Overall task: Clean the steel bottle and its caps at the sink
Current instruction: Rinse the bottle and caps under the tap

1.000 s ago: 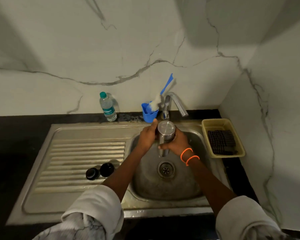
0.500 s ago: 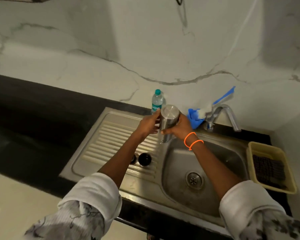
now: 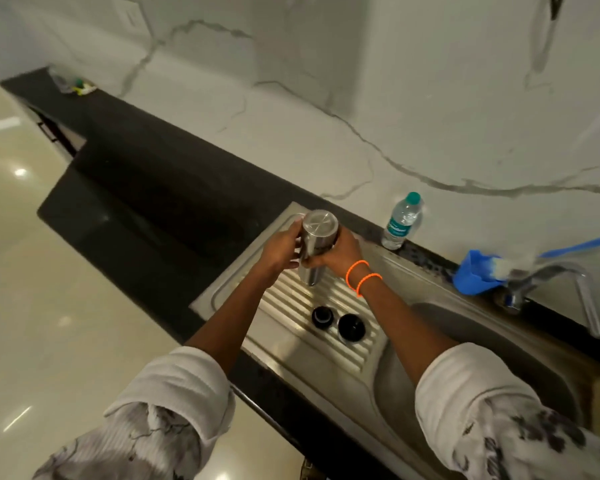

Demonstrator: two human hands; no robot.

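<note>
Left hand (image 3: 280,252): fingers curled round the left side of the steel bottle (image 3: 316,244), gripping it
Right hand (image 3: 340,253): wrapped round the right side of the same body, thumb across the front; two orange bands (image 3: 362,277) on the wrist
Bottle position: held in the air above the far end of the ribbed drainboard (image 3: 302,306), left of the sink bowl (image 3: 478,344); not resting on anything
Orientation: long axis near upright, tilted slightly; flat base faces up toward the camera, so the mouth appears to point down
Handling judgement: rigid, smooth metal, probably wet and slippery; moderate weight when empty; a full wrap at mid-body, as now, is the safest hold; it may dent or clatter if dropped, but will not break
Caps: two black caps (image 3: 338,321) lie side by side on the drainboard, below the hands, untouched
Surroundings: plastic water bottle (image 3: 400,221) by the wall; blue holder (image 3: 473,275) beside the tap (image 3: 551,277)
</note>
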